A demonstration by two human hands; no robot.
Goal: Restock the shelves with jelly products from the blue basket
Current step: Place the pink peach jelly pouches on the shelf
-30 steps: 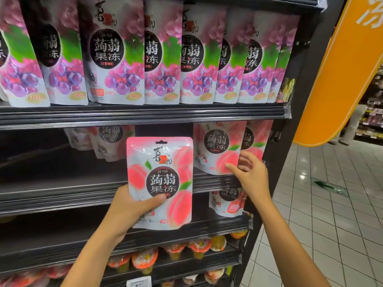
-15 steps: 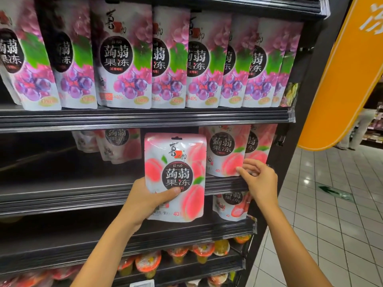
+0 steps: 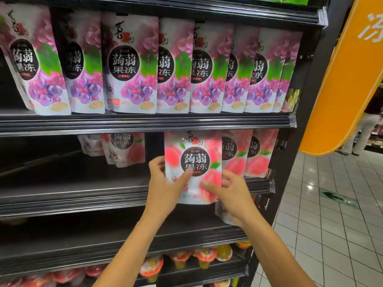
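Left hand: the left hand (image 3: 165, 183) is being wrapped around the left edge of the peach jelly bag (image 3: 193, 168), with its thumb being pressed on the front.
Right hand: the right hand (image 3: 230, 193) is being closed on the bag's lower right corner, thumb on the front.
Bag: it is being held upright, long side going up and down, top tucked under the shelf above.
Where it is: the bag is being kept between the two hands, a little above them and just past them, toward the shelf.
Nearer hand: both are touching it; the left one is being used higher up.
Next bags: two more peach bags (image 3: 248, 154) are being shown just to its right.
Middle shelf: the middle shelf (image 3: 83, 193) edge is being crossed by the bag's bottom, so the bag probably has to be pushed back and set down.
Top row: grape bags (image 3: 132, 65) are being shown above.
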